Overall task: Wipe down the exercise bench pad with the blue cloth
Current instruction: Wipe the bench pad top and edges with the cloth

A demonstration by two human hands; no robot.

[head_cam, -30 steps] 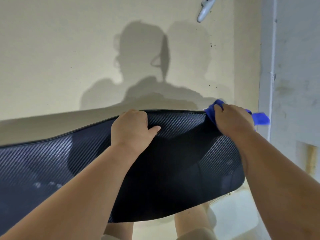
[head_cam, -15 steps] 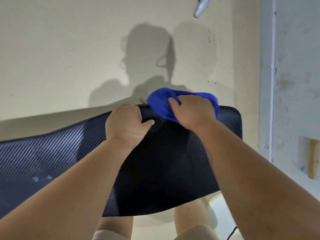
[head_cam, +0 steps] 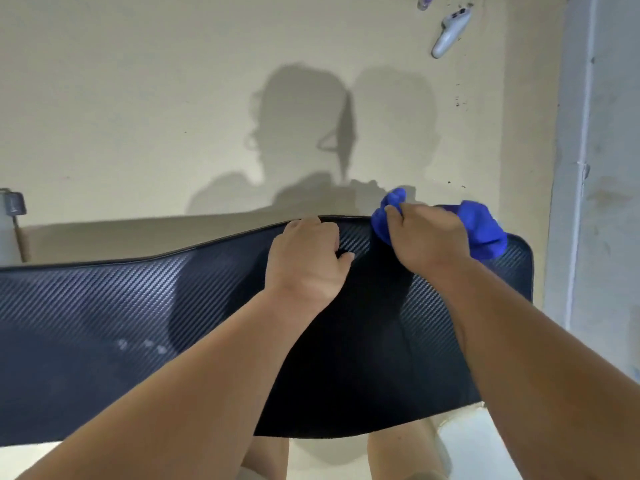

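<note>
The right hand (head_cam: 427, 237) is closed round the bunched blue cloth (head_cam: 485, 230), fingers curled into the fabric, and presses it down on the far edge of the bench pad (head_cam: 104, 306), near the pad's right end. Loose folds of cloth project past the hand on both sides. The left hand (head_cam: 308, 261) grips the same far edge just beside the right hand, toward the pad's middle, with fingers hooked over the edge and thumb laid on the top face. Judged from this position, the step in hand is wiping the far edge and the right-end corner. Use the left hand as a brace so the pad does not rock under wiping pressure. Spread the cloth flatter under the palm, because a tight wad contacts only a narrow strip of the carbon-weave cover. Run strokes along the edge seam, then wrap the cloth over the rounded corner. Pale smudges (head_cam: 142, 342) show on the top face toward the pad's left end, and that region probably needs passes afterwards. Beyond the pad's far edge a white handheld controller (head_cam: 450, 31) lies on the beige floor (head_cam: 138, 98), well apart from both hands.
</note>
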